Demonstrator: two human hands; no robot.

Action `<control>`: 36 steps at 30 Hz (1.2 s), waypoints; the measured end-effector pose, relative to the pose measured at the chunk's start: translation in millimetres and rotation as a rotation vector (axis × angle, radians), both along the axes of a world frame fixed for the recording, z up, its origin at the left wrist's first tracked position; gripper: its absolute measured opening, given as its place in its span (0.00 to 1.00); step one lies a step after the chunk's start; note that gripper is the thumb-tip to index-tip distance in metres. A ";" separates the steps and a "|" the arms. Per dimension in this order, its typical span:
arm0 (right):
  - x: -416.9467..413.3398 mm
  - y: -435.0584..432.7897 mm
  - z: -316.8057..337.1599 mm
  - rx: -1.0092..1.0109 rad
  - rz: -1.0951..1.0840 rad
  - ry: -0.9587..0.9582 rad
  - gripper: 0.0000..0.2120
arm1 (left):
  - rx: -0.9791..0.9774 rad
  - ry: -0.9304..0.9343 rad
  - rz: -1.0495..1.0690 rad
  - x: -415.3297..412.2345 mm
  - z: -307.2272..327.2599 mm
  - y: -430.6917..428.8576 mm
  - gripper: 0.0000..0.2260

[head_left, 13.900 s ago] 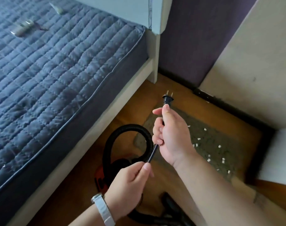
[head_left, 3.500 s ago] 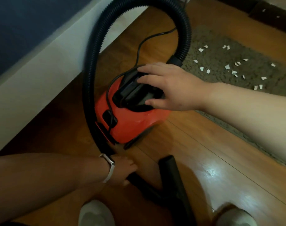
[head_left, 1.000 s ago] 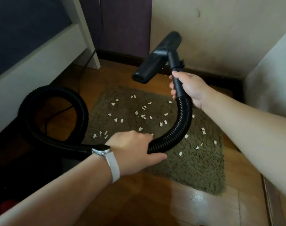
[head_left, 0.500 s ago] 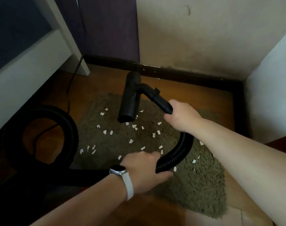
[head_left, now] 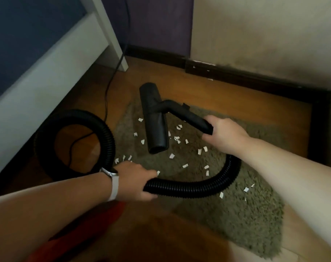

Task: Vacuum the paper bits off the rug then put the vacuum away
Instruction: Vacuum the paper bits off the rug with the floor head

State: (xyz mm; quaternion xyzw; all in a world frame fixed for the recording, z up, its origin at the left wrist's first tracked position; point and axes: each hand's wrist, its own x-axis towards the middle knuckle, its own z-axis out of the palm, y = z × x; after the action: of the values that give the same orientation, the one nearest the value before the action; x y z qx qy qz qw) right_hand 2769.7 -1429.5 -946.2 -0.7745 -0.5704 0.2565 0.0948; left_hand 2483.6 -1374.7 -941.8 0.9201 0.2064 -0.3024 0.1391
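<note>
A shaggy olive rug (head_left: 236, 214) lies on the glossy wooden floor (head_left: 161, 239), strewn with small white paper bits (head_left: 172, 156), roughly two dozen in view. One ribbed black hose (head_left: 189, 188) coils into a loop beside the white bed frame (head_left: 47, 91), then curves over the rug to a smooth rigid tube (head_left: 189, 118) and one long, flat-sided nozzle (head_left: 154, 120). The nozzle sits over the rug's far left part; whether it touches the pile cannot be told. The left hand (head_left: 134, 183), wearing a white-strapped watch (head_left: 113, 186), has its grip clamped round the hose. The right hand (head_left: 225, 137) has its grip clamped round the tube's end. The red vacuum body (head_left: 81, 229) shows blurred below the left forearm.
</note>
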 end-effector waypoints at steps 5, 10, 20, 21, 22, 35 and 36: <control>-13.1 3.2 -25.0 -0.059 0.092 -0.115 0.17 | 0.012 -0.103 -0.057 -2.3 -39.9 4.1 0.15; -3.5 -23.0 -6.6 -0.110 -0.035 -0.198 0.19 | -0.211 -0.014 0.017 -7.0 -33.8 6.4 0.19; -13.9 10.2 -14.1 0.004 -0.039 -0.248 0.22 | -0.377 0.278 0.302 -71.3 -28.8 38.0 0.20; -17.2 11.8 -12.7 0.003 -0.024 -0.251 0.23 | -0.386 0.291 0.327 -82.1 -29.0 41.3 0.19; -19.5 11.1 -12.2 -0.009 -0.011 -0.257 0.24 | -0.402 0.298 0.354 -93.9 -29.7 44.7 0.18; 3.3 -24.8 -3.9 -0.028 -0.134 -0.308 0.22 | -0.425 0.251 0.425 -175.6 -40.7 56.4 0.13; -2.6 -22.3 -6.7 -0.026 -0.106 -0.306 0.22 | -0.414 0.230 0.385 -169.3 -39.3 53.5 0.11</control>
State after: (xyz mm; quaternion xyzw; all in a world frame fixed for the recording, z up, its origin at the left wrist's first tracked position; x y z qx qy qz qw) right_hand 2767.1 -1451.8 -952.9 -0.8348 -0.5330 0.1377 0.0102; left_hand 2314.3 -1321.2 -981.1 0.7761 0.3254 -0.4081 0.3540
